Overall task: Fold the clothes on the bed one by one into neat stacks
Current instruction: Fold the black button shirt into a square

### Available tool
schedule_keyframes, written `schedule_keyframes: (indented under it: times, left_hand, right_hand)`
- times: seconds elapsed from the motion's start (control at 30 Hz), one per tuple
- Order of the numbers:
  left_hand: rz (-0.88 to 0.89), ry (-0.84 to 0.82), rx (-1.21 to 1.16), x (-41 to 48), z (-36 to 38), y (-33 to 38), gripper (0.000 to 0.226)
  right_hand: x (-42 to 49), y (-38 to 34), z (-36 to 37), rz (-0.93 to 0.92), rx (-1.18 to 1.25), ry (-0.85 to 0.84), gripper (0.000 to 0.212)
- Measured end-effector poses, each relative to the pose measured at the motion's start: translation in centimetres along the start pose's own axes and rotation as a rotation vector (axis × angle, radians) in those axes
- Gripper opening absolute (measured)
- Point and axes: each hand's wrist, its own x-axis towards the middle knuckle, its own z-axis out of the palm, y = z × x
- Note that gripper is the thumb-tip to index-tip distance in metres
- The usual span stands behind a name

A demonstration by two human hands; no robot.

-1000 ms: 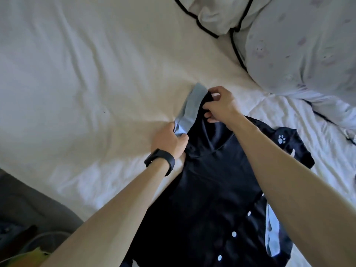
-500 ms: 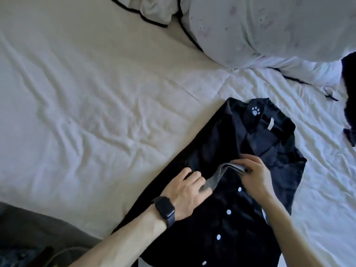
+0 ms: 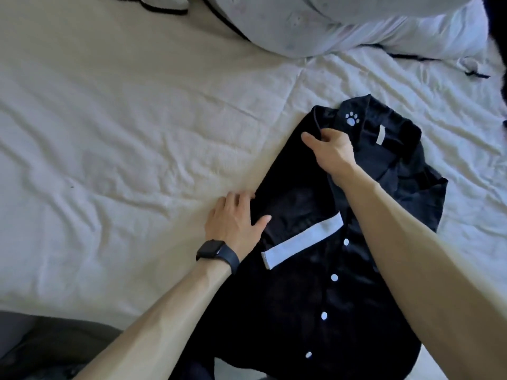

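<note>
Your left hand (image 3: 233, 223) lay flat, fingers straight, on the black shirt (image 3: 288, 311), white-cuffed sleeve (image 3: 301, 239) folded inward; your right hand (image 3: 333, 152) pinched fabric beside its paw-print collar (image 3: 352, 119).

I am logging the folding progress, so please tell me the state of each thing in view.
black shirt: lying flat, one sleeve folded across its front
pale cuff: resting on the shirt front
left hand: flat at the folded edge, thumb on the shirt
right hand: pinching the shirt beside the collar
white garment: not yet folded, heaped
bedsheet: wrinkled
</note>
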Motion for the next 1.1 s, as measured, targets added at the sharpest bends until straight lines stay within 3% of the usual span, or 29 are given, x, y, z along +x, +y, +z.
schedule_keyframes:
  times: [0.17,0.3,0.43,0.6,0.73,0.93,1.03,1.1]
  left_hand:
    - [-0.155,-0.031,-0.133,1.2,-0.7,-1.1,0.033]
    - [-0.264,-0.058,-0.231,1.3,-1.5,-1.5,0.028]
    - [-0.278,-0.042,-0.234,1.4,-2.0,-0.9,0.027]
    - [-0.206,-0.055,-0.085,1.6,-1.7,-0.4,0.035]
    - [-0.198,-0.006,0.002,1.5,-1.8,-0.5,0.026]
    - [0.225,0.336,0.203,2.4,-0.6,1.1,0.056]
    - [0.488,0.307,0.256,4.9,0.4,3.6,0.059]
    - [0.607,0.163,0.385,6.7,1.2,5.1,0.066]
  right_hand:
    - [1.6,-2.1,1.7,-0.044,0.286,-0.095,0.019]
    - [2.4,-3.0,1.4,-0.011,0.241,-0.203,0.028]
    - [3.6,-2.2,1.7,-0.075,-0.052,-0.117,0.016]
    - [3.5,-3.0,2.8,-0.101,0.04,-0.145,0.027]
    - [0.3,-1.7,1.8,-0.112,0.169,0.043,0.034]
    - [-10.4,9.1,1.5,-0.012,0.176,0.463,0.026]
    - [-15.6,14.6,2.6,0.014,0.083,0.525,0.034]
    - [-18.1,17.6,3.5,0.001,-0.107,0.5,0.051]
